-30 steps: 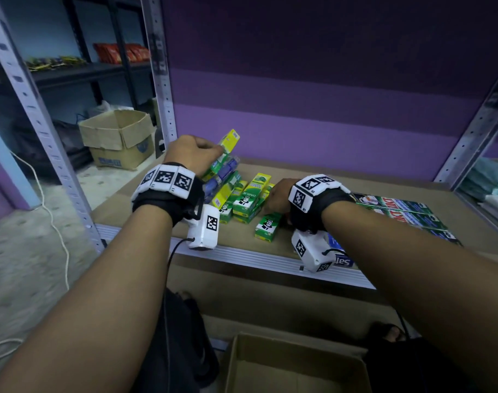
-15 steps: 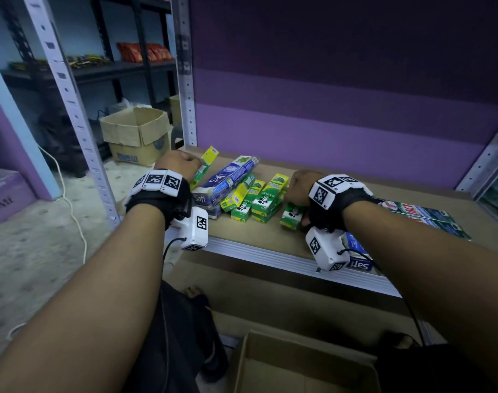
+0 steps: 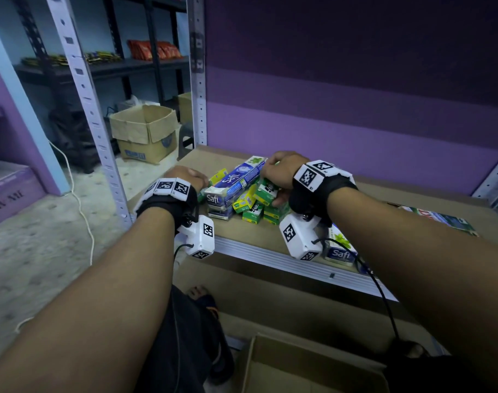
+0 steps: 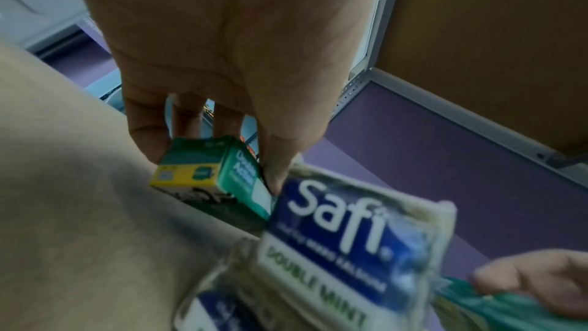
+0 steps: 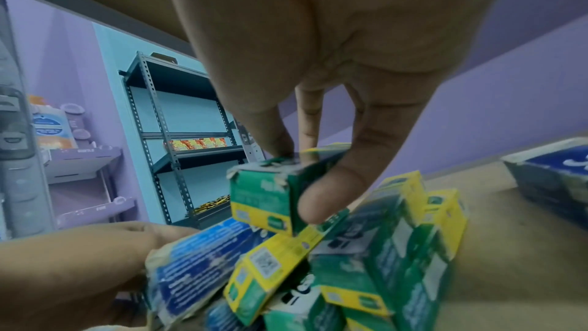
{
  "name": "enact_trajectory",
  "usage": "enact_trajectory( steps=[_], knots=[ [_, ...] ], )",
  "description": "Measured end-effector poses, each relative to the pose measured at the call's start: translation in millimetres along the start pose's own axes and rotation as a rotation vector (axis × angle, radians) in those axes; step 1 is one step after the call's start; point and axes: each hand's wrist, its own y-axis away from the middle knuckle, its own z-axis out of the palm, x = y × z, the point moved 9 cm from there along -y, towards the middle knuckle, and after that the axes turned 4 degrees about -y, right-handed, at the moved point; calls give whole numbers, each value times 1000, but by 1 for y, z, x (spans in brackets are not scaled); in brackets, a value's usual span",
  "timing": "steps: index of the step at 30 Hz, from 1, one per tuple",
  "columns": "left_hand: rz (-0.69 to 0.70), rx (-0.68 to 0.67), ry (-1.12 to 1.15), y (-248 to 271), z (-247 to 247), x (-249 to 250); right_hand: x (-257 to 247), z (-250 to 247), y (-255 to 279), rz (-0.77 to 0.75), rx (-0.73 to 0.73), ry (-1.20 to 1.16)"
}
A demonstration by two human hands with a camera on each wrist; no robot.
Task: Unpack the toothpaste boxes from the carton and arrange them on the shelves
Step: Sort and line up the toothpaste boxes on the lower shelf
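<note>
On the brown shelf board point(image 3: 384, 199) lies a pile of toothpaste boxes: blue Safi packs point(image 3: 236, 180) and several small green and yellow boxes point(image 3: 252, 207). My left hand point(image 3: 189, 177) is at the pile's left end. In the left wrist view, the left hand point(image 4: 210, 160) pinches one small green and yellow box point(image 4: 203, 173) beside a Safi pack point(image 4: 343, 230). My right hand point(image 3: 282, 171) is over the pile's right side. The right wrist view shows the right hand point(image 5: 296, 175) gripping a small green box point(image 5: 257, 198) on top of the heap.
Another Safi pack point(image 3: 340, 248) sits at the shelf's front edge under my right wrist. Flat red and green boxes point(image 3: 440, 219) lie further right. An open carton point(image 3: 299, 364) stands on the floor below. A grey upright post point(image 3: 100, 131) borders the shelf on the left.
My left hand has lowered its raised bundle of boxes onto the shelf. My right hand has moved left from a lone green box onto the pile.
</note>
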Motion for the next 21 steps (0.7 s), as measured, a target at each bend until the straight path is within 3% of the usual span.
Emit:
enact_trajectory(
  steps=[6,12,18,21],
  knots=[
    [-7,13,-25,-2,5,-6,-13,24,-5,-52,-43,87],
    [26,-17,-15,-3,9,-2,-11,26,-9,53,23,164],
    [44,-62,-163,-4,10,9,-20,32,-12,-43,16,344],
    [38,4,-131,-3,6,13,-19,30,-10,-64,9,331]
  ],
)
